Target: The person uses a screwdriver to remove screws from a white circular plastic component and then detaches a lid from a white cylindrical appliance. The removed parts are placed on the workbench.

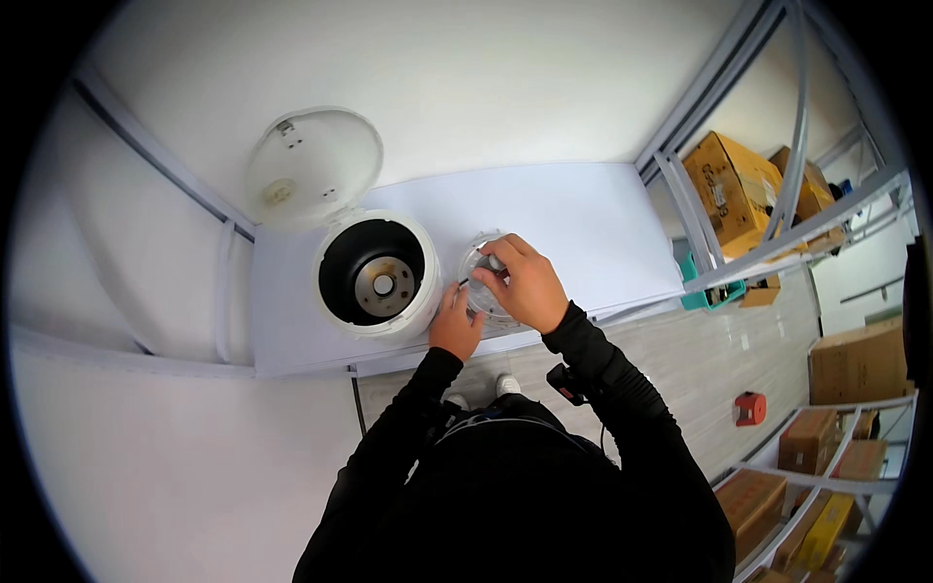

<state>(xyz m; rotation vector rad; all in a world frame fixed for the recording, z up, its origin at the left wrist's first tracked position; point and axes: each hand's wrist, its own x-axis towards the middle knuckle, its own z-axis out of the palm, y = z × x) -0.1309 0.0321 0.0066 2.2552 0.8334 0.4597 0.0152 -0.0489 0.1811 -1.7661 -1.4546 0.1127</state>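
A white rice cooker (425,309) stands on the table with its lid (326,155) swung up at the back. Inside its dark wall the round metal heating plate (367,294) is bare. Close to its right lies a round, see-through piece (469,260) with a pale rim, partly covered by my hands. My right hand (530,287) is over it, thumb and fingers pinched round a small pale knob-like part (497,262) at its middle. My left hand (457,325) has its fingers bent against the near-left rim, beside the cooker's wall.
The white table (583,223) meets a pale wall behind. Metal frame posts (680,199) bound its right end, with a yellow carton (734,194) and a teal crate (711,294) beyond. On the floor stand a red stool (749,408) and shelves with brown boxes (809,442).
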